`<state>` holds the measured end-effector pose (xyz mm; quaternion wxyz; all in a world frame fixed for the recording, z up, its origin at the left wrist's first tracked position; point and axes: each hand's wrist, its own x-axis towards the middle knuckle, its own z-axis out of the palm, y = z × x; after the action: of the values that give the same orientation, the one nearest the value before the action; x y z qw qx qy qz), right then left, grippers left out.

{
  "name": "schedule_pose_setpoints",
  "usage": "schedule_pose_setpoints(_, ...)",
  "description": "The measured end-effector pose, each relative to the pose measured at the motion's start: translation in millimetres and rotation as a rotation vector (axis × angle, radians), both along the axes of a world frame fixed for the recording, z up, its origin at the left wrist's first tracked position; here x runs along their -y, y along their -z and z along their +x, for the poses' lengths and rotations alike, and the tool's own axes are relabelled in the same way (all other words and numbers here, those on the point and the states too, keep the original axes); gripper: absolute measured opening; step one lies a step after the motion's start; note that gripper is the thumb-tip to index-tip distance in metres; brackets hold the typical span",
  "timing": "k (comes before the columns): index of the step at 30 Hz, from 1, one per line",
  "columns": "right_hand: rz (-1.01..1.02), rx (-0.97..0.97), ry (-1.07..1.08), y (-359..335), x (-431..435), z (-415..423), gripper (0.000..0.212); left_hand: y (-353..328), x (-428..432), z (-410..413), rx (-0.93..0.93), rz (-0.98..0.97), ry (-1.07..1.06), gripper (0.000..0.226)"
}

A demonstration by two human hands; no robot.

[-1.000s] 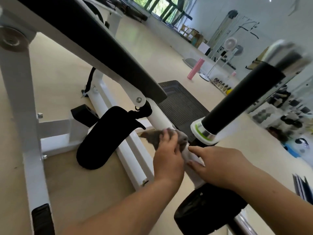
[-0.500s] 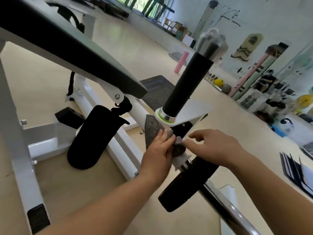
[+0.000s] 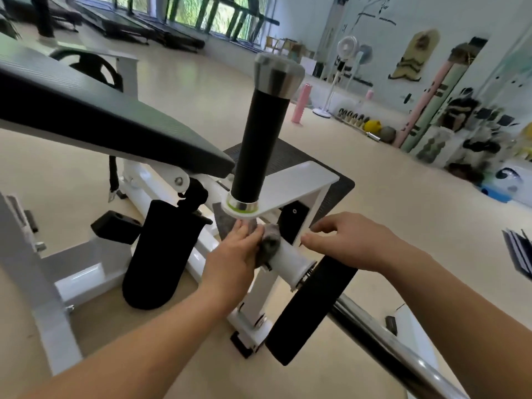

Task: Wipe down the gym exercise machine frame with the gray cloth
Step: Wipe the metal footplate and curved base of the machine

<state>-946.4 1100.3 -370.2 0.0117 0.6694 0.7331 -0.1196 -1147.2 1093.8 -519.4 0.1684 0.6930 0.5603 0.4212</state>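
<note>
1. Our left hand [image 3: 230,254] lay on the gray cloth [image 3: 269,240], fingers held together and nearly straight. It pressed the cloth against the white tube of the frame [image 3: 288,256]. The thumb was hidden.
2. The cloth was bunched at the fingertip side of that hand, wrapped against the tube. A flatter flap of it showed just beyond the fingers, under the white plate [image 3: 302,180].
3. Our right hand [image 3: 345,243] was just to the right of the cloth and did not touch it. Its fingers were loosely bent, with thumb and fingertips at the white frame. We could not tell whether it gripped the metal or only rested there.
4. Straight beyond both hands a black handle [image 3: 259,145] with a metal cap stood up from the plate.
5. Left of the left hand hung a black roller pad [image 3: 161,254], and above it sloped the dark padded seat [image 3: 100,116].
6. Below the right hand, at the near end of the tube, was a second black pad [image 3: 311,309]. A shiny steel bar [image 3: 403,349] ran from it toward our right forearm.
7. Far beyond the right hand, on the floor by the wall, stood a pink foam roller [image 3: 300,103] and a white fan [image 3: 348,47].
</note>
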Motion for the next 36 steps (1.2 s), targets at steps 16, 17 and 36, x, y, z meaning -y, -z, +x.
schedule_pose_setpoints(16,0.778,-0.625,0.132,17.4,-21.9,14.7,0.016,-65.8,-34.0,-55.5,0.208,-0.184,-0.008,0.014)
schedule_pose_setpoints(17,0.834,-0.639,0.088,9.6,-27.7,10.4,0.013,-75.7,-48.3,-58.5,0.161,-0.215,0.034,0.021)
schedule_pose_setpoints(36,-0.091,-0.036,-0.301,-79.6,-91.5,-52.5,0.052,-233.2,-91.0,-54.5,-0.191,-0.442,0.137,0.018)
